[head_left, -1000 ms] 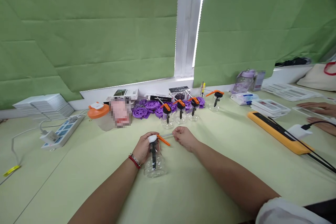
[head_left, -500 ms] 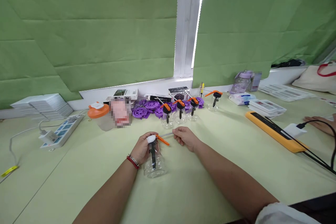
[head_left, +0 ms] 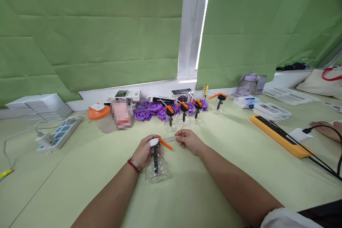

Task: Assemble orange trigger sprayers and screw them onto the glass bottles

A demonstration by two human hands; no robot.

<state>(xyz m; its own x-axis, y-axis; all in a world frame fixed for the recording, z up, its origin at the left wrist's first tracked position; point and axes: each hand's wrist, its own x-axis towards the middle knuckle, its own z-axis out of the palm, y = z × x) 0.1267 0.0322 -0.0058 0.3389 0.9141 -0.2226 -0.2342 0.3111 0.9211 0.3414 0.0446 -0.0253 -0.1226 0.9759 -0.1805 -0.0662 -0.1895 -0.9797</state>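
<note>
My left hand (head_left: 143,152) is wrapped round the neck of a clear bottle (head_left: 162,174) that stands on the table. Inside the bottle runs a black stem (head_left: 155,162), and a white cap part (head_left: 153,142) tops it beside my thumb. An orange lever (head_left: 166,144) slants down to the right from the head. Fingertips of my right hand (head_left: 189,141) pinch the outer end of a thin metal rod (head_left: 169,138), which reaches across to the bottle's head. Whether the rod is fixed in the head cannot be made out.
Several similar bottles (head_left: 184,118) with black-and-orange tops stand behind my hands, before purple round parts (head_left: 143,114) and small boxes. An orange-lidded cup (head_left: 98,114) and a white power strip (head_left: 62,133) are left. Right lie an orange power strip (head_left: 278,135) and another person's hand (head_left: 326,130).
Both hands keep their grip on the bottle and the rod, nearly in place. The camera view has shifted slightly.
</note>
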